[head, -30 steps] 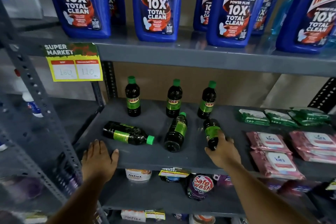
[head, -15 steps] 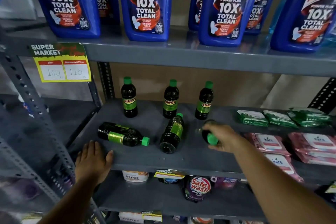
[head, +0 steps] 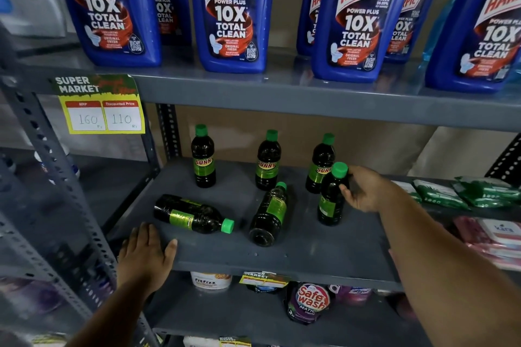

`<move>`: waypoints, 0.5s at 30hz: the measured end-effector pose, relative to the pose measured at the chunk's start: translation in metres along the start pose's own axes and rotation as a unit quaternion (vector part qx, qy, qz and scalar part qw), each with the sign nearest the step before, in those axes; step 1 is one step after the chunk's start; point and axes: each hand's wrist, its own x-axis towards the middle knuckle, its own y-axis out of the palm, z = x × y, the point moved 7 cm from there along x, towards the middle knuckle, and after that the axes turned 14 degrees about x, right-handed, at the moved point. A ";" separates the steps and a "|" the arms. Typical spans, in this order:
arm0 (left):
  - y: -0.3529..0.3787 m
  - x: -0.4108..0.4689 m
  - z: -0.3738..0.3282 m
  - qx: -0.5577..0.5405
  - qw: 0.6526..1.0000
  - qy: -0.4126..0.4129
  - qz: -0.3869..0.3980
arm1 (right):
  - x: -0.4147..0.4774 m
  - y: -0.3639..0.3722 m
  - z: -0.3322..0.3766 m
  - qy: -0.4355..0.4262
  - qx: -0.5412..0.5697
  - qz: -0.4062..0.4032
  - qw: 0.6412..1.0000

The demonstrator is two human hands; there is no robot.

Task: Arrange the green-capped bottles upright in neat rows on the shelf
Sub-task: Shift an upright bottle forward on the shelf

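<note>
**Fourth bottle stood up, two left lying**

Now that the right hand [head: 363,189] has turned its bottle [head: 332,197] upright, cap on top, a front row begins just ahead of the right-most of the three standing bottles [head: 203,156] at the back of the shelf [head: 282,259]. Half a second ago that same bottle lay tipped in the hand with its cap toward the shelf edge; a second ago it was flat on the shelf. Fingers are wrapped around its shoulder, so it is not released yet. Left of the held bottle, one fallen bottle [head: 269,214] points its cap at the back row, and further left another [head: 193,214] lies crosswise. The left hand [head: 146,253] stays flat and empty on the shelf's front lip.
</note>
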 end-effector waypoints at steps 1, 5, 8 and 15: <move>0.001 0.001 0.001 0.002 1.000 -0.001 0.001 | 0.001 -0.002 0.000 -0.005 -0.008 0.002 1.000; 0.003 0.002 0.002 0.009 1.000 -0.003 0.005 | 0.006 -0.023 0.003 -0.072 -0.055 -0.061 0.994; 0.003 0.002 0.002 0.002 1.000 -0.003 0.006 | 0.012 -0.032 -0.001 -0.180 -0.080 -0.102 0.975; 0.006 0.003 0.002 0.004 1.000 0.001 0.016 | 0.010 -0.020 -0.031 -0.439 -0.238 -0.115 0.859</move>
